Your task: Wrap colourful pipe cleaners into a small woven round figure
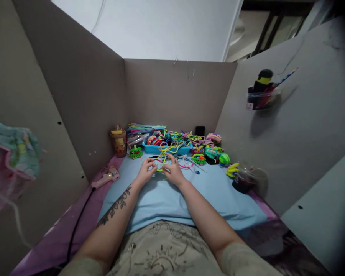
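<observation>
**Two-handed pinch on soft wire**

Left hand (146, 171) and right hand (174, 171) met mid-bench (212, 203), toward the far edge. Each grip was nearly closed, fingertips pinching a yellow-green pipe cleaner (160, 169). Judged light, fuzzy and easily bent, so best held close to the bend. A blue tray (148, 148) sat just behind.

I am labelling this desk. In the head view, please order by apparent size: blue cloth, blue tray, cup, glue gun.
1. blue cloth
2. blue tray
3. glue gun and cup look about alike; the gun lies nearer the camera, so unranked.

Head-worn view — facing forward and down, near the blue mat (218, 203).
</observation>
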`<act>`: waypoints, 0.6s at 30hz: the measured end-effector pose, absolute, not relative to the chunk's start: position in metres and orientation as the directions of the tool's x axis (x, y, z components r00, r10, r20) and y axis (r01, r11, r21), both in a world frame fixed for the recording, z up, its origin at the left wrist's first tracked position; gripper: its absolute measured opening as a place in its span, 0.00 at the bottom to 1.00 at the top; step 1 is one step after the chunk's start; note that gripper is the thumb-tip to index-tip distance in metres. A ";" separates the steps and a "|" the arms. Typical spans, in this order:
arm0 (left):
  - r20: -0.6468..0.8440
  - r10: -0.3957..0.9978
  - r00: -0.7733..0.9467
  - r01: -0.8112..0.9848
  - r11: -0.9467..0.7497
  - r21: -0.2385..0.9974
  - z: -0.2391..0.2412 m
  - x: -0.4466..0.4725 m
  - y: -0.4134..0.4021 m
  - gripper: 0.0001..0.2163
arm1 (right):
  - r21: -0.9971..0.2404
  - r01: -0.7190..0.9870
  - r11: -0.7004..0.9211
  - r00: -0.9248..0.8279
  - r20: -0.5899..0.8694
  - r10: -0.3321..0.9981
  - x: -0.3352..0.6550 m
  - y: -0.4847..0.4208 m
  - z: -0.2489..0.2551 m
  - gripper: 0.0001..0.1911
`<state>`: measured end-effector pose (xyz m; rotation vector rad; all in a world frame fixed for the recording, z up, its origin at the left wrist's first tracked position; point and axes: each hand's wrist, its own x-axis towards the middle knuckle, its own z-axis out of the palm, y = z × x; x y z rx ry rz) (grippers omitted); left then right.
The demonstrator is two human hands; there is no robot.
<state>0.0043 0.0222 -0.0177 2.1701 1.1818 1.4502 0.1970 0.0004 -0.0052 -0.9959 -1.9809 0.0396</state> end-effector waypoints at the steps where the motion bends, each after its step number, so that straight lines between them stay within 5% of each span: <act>1: 0.638 0.753 0.157 0.478 -0.624 0.619 -0.018 0.004 0.023 0.05 | -0.388 0.628 0.674 -0.276 0.699 0.660 0.196 0.000 -0.005 0.06; 18: 0.762 0.640 0.094 0.616 -0.639 0.461 -0.004 0.012 0.001 0.02 | -0.532 0.478 0.698 -0.164 0.727 0.667 0.178 0.002 -0.014 0.05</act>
